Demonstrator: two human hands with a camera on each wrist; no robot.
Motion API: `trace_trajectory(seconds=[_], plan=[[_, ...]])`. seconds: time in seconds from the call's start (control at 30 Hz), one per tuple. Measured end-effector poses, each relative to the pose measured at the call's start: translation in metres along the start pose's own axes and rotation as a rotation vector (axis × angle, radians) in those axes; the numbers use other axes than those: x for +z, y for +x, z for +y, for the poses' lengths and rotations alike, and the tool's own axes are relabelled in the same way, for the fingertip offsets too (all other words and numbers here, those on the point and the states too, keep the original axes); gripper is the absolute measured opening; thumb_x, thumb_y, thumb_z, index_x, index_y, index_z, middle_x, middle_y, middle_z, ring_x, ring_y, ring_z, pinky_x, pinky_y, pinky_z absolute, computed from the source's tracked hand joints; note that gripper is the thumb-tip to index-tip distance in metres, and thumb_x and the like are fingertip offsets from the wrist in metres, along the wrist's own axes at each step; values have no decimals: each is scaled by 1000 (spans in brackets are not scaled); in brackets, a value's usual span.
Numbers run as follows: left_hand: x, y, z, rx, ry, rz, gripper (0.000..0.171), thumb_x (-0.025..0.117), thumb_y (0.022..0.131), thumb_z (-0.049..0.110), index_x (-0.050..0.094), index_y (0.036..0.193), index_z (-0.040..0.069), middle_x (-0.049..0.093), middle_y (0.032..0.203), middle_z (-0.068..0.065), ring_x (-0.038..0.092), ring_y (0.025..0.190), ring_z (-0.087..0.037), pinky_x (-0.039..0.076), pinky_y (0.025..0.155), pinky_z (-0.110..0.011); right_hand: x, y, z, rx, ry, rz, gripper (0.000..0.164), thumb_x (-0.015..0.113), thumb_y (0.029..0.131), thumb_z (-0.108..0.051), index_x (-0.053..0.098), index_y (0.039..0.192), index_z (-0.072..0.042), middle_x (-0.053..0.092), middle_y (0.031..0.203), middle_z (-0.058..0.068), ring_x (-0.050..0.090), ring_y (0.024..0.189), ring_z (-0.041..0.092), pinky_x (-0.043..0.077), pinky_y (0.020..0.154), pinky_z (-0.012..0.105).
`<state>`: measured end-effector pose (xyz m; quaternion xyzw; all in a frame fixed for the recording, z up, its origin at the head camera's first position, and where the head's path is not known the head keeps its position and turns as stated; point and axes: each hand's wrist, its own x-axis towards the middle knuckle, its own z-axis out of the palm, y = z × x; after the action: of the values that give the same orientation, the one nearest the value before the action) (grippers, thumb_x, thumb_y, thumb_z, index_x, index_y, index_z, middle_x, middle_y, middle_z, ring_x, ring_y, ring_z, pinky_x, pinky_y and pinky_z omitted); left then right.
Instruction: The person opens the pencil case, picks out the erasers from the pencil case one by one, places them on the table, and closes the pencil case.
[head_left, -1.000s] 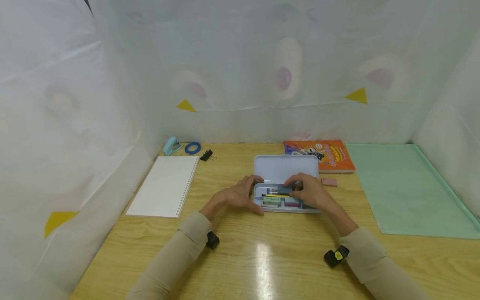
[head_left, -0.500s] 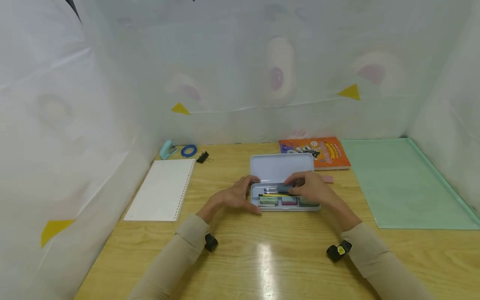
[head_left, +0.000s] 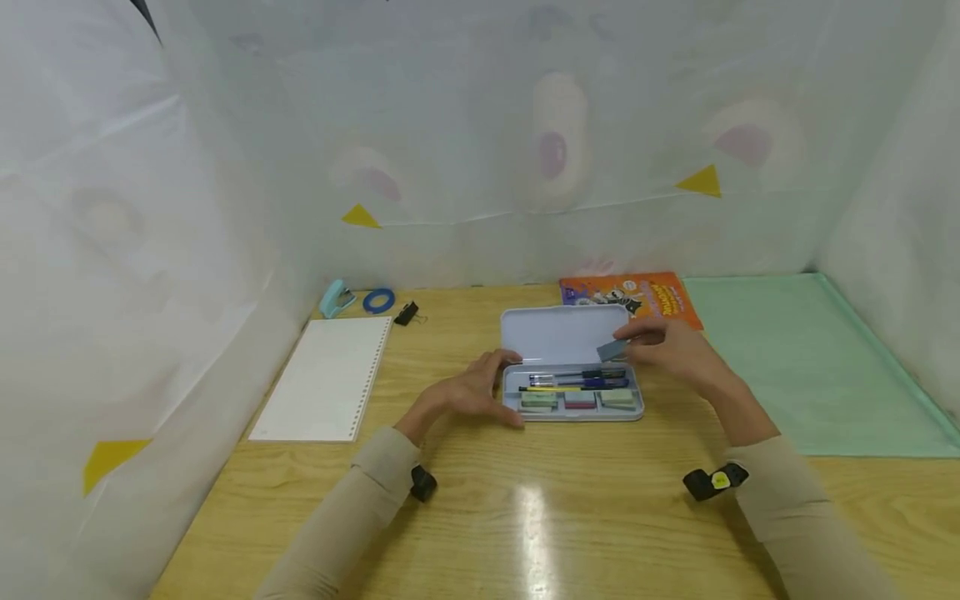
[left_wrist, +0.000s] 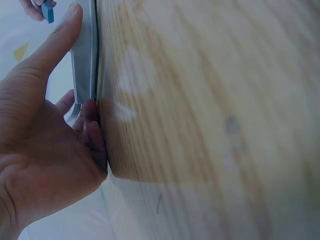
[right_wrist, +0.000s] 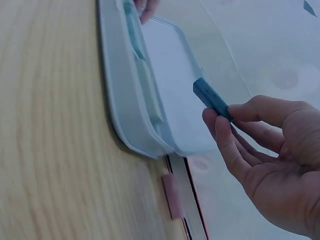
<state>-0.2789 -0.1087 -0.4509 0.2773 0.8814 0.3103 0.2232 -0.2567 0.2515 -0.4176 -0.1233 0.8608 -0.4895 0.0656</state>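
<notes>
- Your right hand (head_left: 671, 350) pinches one blue block (head_left: 611, 351) between thumb and fingertips.
- That block is held clear of the pencil case (head_left: 551, 333), in front of the right part of its lid in the head view. Its long axis slants there, the free end pointing down and left, the other end tucked into your fingers.
- Your left hand (head_left: 472, 392) grips the left end of the case, thumb along the near edge and fingers at the far corner.
- The case sits on the tabletop (head_left: 600, 533) with its long axis running left to right, lid open on the far side.
- You have at least two pens (head_left: 611, 382) and one yellow-and-black pencil (head_left: 555, 388) in the rear compartment, all lying lengthwise.
- Three front compartments hold small blocks (head_left: 538, 401); you cannot count every layer.
- One pink eraser (right_wrist: 172, 196) lies to the right of the case, beside one orange book (head_left: 667, 302).
- On your left are one white notebook (head_left: 322, 379), one stapler (head_left: 336, 299), one blue ring (head_left: 378, 301) and one binder clip (head_left: 407, 314).
- One green sheet (head_left: 810, 375) lies at your right.
</notes>
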Motion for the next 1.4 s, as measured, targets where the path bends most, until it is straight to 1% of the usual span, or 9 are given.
trace_trajectory(seconds=[0.2, 0.3, 0.43, 0.67, 0.83, 0.97, 1.1, 1.27, 1.4], plan=[[1, 1, 1, 1, 2, 6, 97, 89, 80, 42, 31, 154, 18, 40, 148, -7, 39, 130, -23, 36, 113, -43, -27, -13, 12, 57, 15, 83, 41, 72, 100, -23, 65, 135, -2, 71, 125, 16, 67, 101, 4, 50, 86, 19], [2, 3, -2, -5, 2, 0, 98, 90, 80, 43, 30, 155, 19, 40, 147, -7, 39, 131, -23, 36, 114, -43, -35, -20, 23, 73, 6, 112, 41, 68, 103, -24, 63, 137, -2, 71, 126, 11, 65, 99, -2, 49, 87, 18], [3, 4, -7, -16, -6, -3, 99, 91, 79, 44, 30, 154, 21, 40, 148, -6, 37, 133, -21, 33, 116, -43, -43, -26, 36, 80, -18, 159, 40, 67, 104, -24, 63, 136, -1, 74, 117, 8, 69, 94, 1, 52, 85, 21], [5, 9, -13, -16, -5, 3, 100, 91, 77, 46, 31, 154, 23, 39, 148, -4, 39, 132, -21, 36, 114, -42, -59, -30, 52, 120, -75, 187, 41, 65, 105, -28, 63, 137, -1, 73, 120, 13, 65, 90, -2, 45, 99, 56], [5, 8, -13, -13, 9, 5, 101, 91, 77, 47, 31, 154, 24, 39, 150, -4, 37, 137, -22, 33, 117, -45, -62, -32, 62, 151, -93, 162, 42, 65, 105, -24, 62, 137, 2, 69, 125, 24, 62, 87, -7, 44, 98, 61], [4, 5, -9, -28, 7, -1, 101, 90, 78, 47, 30, 155, 23, 38, 152, -5, 35, 139, -22, 30, 120, -45, -63, -32, 66, 161, -148, 145, 42, 65, 105, -25, 63, 137, 2, 65, 132, 28, 65, 107, 16, 46, 91, 48], [2, 2, -3, -17, 3, 5, 100, 91, 78, 44, 31, 155, 21, 39, 151, -7, 36, 138, -24, 31, 119, -46, -62, -33, 66, 156, -158, 122, 44, 65, 105, -24, 61, 138, 4, 56, 140, 34, 51, 128, 47, 44, 93, 50], [1, -1, 0, -2, 1, 12, 98, 90, 80, 42, 32, 155, 18, 41, 149, -7, 38, 136, -24, 33, 117, -45, -62, -35, 67, 145, -168, 105, 47, 64, 106, -26, 58, 140, 5, 55, 141, 35, 49, 129, 52, 43, 98, 61], [1, -2, 1, -4, 0, 8, 98, 91, 80, 42, 32, 155, 18, 41, 149, -7, 39, 135, -23, 34, 117, -44, -65, -39, 69, 149, -183, 101, 49, 64, 106, -31, 59, 141, 3, 67, 128, 28, 59, 119, 39, 46, 96, 58]])
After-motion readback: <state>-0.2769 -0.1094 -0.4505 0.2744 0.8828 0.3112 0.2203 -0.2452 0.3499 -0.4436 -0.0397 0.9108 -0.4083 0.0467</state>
